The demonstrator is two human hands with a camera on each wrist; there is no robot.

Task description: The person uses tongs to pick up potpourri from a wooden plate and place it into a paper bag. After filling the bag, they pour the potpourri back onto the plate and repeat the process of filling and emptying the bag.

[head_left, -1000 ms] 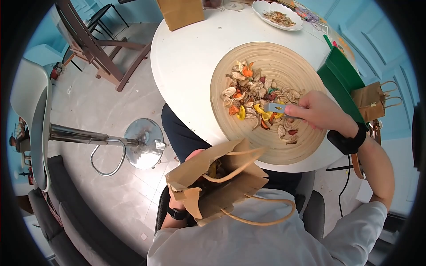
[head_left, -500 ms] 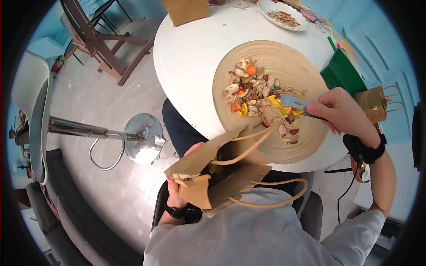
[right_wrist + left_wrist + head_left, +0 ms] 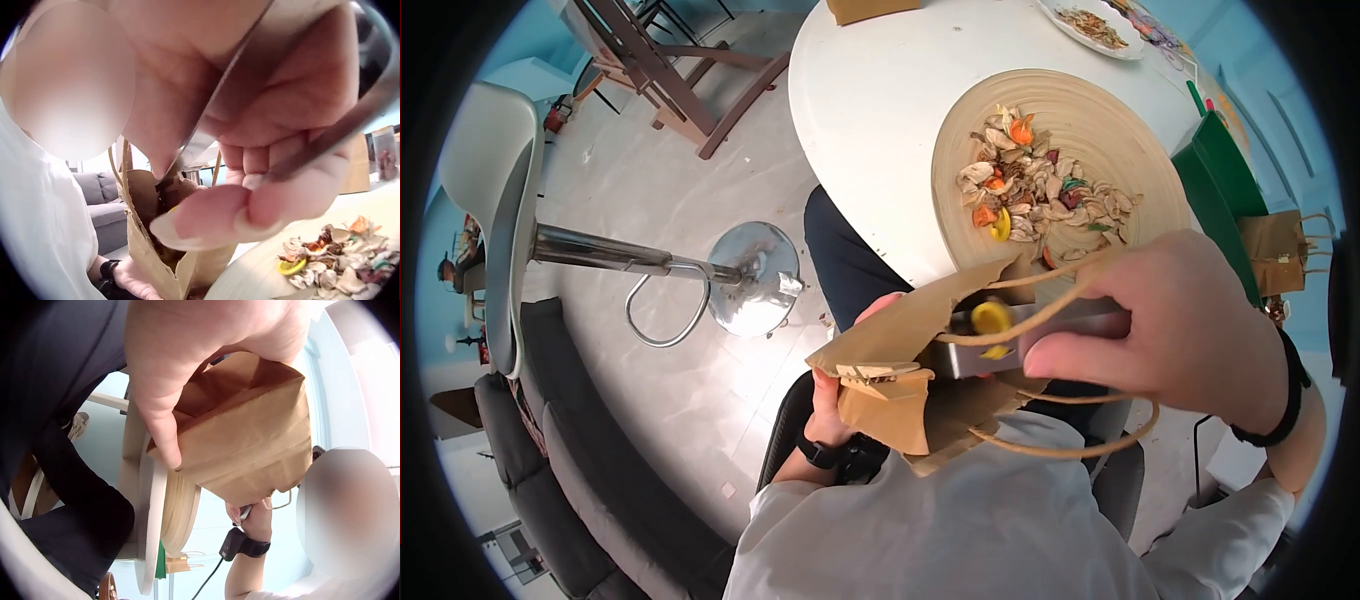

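Right hand [image 3: 1175, 335], right of centre in the head view: thumb and fingers pinching metal tongs [image 3: 1040, 335]. The tongs are smooth grey metal, their broad ends inside the mouth of the paper bag [image 3: 890, 350], with a yellow piece [image 3: 991, 318] at them, rounded and slightly blurred. A second yellow bit shows just below it.

Left hand [image 3: 828, 405], lower centre of the frame: grips the bag's side. In the left wrist view, one digit lies along the outer face of the bag.

Bag: plain brown kraft paper, creased, top edge uneven, one flap folded outward at the left. Two twisted paper-cord handles, one arching over the tongs, the other looping out toward the lower right. Tilted, mouth toward the right hand. Interior dark; contents hard to tell.

Upper right of centre: round wooden tray [image 3: 1100, 110], pale, with concentric rings, on the white tabletop [image 3: 870, 130]. Dried petals [image 3: 1050, 185] scattered across it: mostly curled, beige to brown, with orange, dark red and green bits. One yellow curl at the lower left of the spread.

Top right: white plate [image 3: 1133, 48], scalloped rim, holding finer dried bits. Right edge: green container [image 3: 1220, 190], beside it another brown bag [image 3: 1272, 250].
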